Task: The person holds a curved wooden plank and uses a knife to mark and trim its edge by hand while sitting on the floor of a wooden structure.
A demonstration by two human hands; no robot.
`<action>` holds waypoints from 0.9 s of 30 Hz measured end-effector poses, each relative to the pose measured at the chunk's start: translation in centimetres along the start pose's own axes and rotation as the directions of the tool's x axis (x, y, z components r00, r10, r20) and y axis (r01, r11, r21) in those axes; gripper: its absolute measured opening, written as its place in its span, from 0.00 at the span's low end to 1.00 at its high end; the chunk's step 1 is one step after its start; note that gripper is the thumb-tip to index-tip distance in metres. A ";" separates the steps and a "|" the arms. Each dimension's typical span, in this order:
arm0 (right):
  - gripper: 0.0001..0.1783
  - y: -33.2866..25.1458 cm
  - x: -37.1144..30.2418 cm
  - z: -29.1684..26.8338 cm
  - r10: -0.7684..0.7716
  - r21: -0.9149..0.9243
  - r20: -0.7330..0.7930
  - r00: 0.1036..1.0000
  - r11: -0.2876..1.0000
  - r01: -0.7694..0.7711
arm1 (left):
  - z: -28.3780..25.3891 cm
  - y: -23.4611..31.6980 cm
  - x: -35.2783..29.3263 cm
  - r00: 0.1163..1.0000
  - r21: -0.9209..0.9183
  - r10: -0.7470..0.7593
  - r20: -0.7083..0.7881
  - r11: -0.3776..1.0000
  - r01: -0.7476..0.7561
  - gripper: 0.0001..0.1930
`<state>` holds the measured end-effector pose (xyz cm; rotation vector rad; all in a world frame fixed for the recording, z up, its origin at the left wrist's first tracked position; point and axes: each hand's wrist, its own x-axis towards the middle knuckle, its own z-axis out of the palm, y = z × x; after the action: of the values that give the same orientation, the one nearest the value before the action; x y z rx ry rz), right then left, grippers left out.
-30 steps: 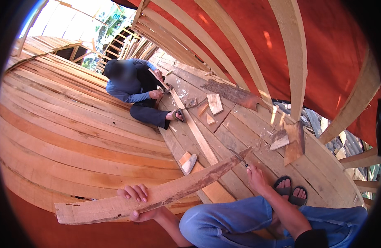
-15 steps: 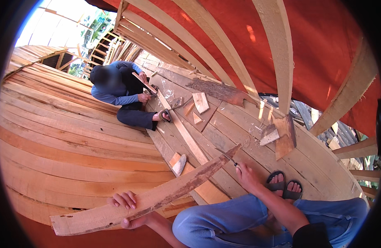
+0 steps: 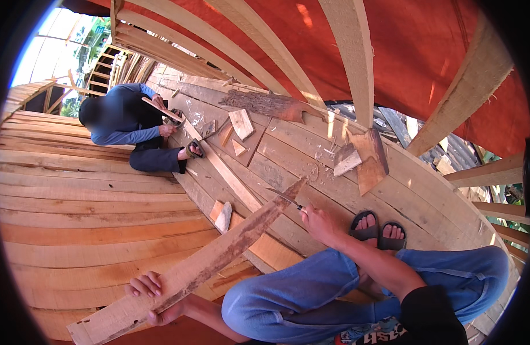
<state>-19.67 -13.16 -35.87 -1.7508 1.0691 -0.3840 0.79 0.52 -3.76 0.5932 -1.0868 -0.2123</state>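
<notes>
A long, narrow wooden plank (image 3: 216, 257) with a rough, dark, bark-like edge slants from the lower left up to the middle. My left hand (image 3: 150, 293) is closed around its lower end, fingers over the top and thumb at the near edge. Near the tapered far end, my right hand (image 3: 318, 223) is wrapped around the black handle of a knife with a slim curved blade (image 3: 283, 196). The blade lies across the plank's edge there; whether it bites into the wood cannot be made out. My bent knees in blue jeans (image 3: 294, 282) are beside the plank.
A seated co-worker (image 3: 124, 112) at the upper left handles a long thin strip (image 3: 222, 169). Wood offcuts (image 3: 242, 125) and a bark-covered slab (image 3: 259, 105) lie on the plank floor (image 3: 276, 150). Curved ribs (image 3: 354, 63) rise before a red tarp (image 3: 420, 52) at right.
The view has swung, shifting the surroundings leftward. The plank appears at a steeper slant. Both hands keep their grips, and the knife stays by the plank's tapered end.
</notes>
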 end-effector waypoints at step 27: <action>0.21 -0.1 1.3 -1.3 0.048 -0.090 0.111 0.993 0.995 -0.039 | 1.3 -0.5 0.0 0.998 0.045 0.029 -0.061 0.999 -0.027 0.22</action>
<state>-19.75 -14.99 -35.49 -1.8010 1.0541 -0.2107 -0.26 -0.36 -3.58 0.6197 -1.0414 -0.1451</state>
